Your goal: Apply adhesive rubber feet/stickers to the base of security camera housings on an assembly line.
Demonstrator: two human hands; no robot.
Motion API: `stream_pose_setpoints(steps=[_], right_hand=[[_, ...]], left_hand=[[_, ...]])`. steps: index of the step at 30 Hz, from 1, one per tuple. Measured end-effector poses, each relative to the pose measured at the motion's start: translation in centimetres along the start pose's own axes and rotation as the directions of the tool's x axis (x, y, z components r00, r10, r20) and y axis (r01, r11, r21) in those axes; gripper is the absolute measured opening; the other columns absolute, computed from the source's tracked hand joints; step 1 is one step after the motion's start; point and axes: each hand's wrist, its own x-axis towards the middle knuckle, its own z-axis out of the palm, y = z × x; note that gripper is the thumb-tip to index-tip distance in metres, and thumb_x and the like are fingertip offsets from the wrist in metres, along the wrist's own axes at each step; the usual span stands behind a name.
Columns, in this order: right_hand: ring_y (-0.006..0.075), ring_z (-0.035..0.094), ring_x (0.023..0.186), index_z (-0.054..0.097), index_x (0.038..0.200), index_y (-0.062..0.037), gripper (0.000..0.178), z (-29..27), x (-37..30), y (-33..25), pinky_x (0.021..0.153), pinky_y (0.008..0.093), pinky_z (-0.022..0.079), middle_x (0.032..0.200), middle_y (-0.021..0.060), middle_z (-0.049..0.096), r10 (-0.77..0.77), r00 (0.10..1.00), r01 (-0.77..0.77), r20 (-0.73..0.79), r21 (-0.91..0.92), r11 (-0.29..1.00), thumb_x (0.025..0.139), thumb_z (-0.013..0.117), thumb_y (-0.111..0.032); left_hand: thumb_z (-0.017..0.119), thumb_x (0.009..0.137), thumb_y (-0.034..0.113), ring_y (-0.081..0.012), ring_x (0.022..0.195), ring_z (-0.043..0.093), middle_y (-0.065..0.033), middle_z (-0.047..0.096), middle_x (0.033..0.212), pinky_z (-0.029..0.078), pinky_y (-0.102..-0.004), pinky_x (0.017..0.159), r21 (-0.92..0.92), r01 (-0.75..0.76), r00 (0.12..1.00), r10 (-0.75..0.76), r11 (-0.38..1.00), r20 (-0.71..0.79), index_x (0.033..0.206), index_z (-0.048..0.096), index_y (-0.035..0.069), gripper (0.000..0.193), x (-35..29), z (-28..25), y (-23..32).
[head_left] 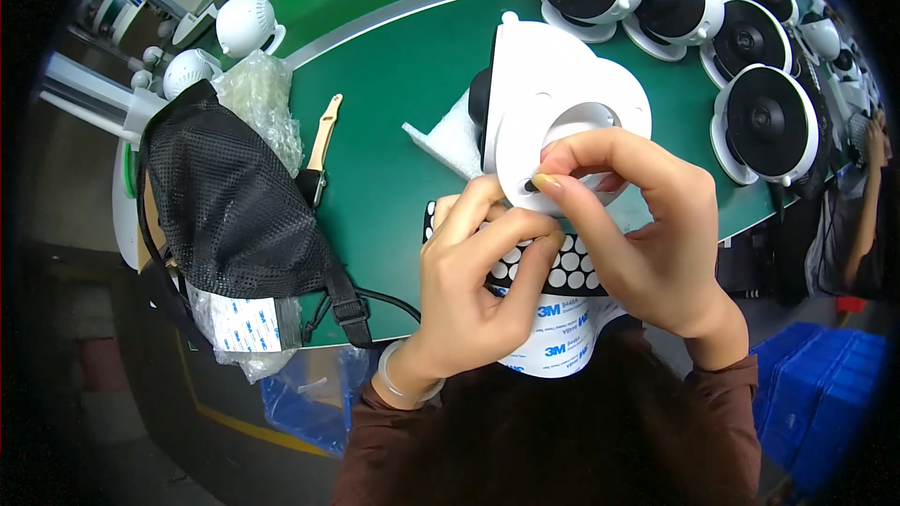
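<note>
A white device (pixel 548 61) with a rounded housing and a dark front lies tipped on the green table, its ring-shaped base (pixel 518 152) facing me. My right hand (pixel 647 215) is closed in a pinch at the base's lower edge, thumb and forefinger on a small black pad (pixel 531 186). Just below, my left hand (pixel 483 281) is closed, its thumb against its fingers near the rim; what they hold, if anything, is hidden. Under both hands lies a black sheet with rows of white round stickers (pixel 565 272). Nearer me hangs white printed backing paper (pixel 562 337).
Several similar white devices with black round fronts (pixel 767 122) stand at the right. White foam wrap (pixel 455 136) lies behind my left hand. At the left are a black mesh bag (pixel 234 197), bubble wrap (pixel 258 98) and a wooden-handled brush (pixel 325 136). Blue bins (pixel 825 394) stand lower right.
</note>
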Motion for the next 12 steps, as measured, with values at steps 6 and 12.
stream_pose_setpoints(steps=[6,12], right_hand=[[0.0088,0.056,0.072,0.061,0.085,0.0018,0.010,0.42,-0.23,-0.16,0.063,0.0192,0.043,0.082,0.0056,0.062,0.018,0.999,-0.018,-0.026,-0.008,1.000,0.075,0.062,0.003],[0.0103,0.055,0.073,0.060,0.086,0.0010,0.010,0.61,-0.48,-0.12,0.064,0.0198,0.043,0.083,0.0062,0.061,-0.011,1.000,0.009,-0.019,-0.091,0.996,0.076,0.062,0.002]], left_hand=[[0.062,0.064,-0.002,-0.0163,0.061,0.048,-0.0051,0.056,0.081,0.032,-0.0275,0.066,-0.011,-0.004,1.000,0.004,1.000,-0.006,0.076,0.062,0.006,0.015,0.02,-0.11,0.05],[0.062,0.064,-0.001,-0.0159,0.061,0.050,-0.0048,0.058,0.084,0.032,-0.0282,0.067,-0.005,-0.022,1.000,0.022,1.000,-0.001,0.082,0.064,0.007,0.020,0.01,-0.16,0.07]])
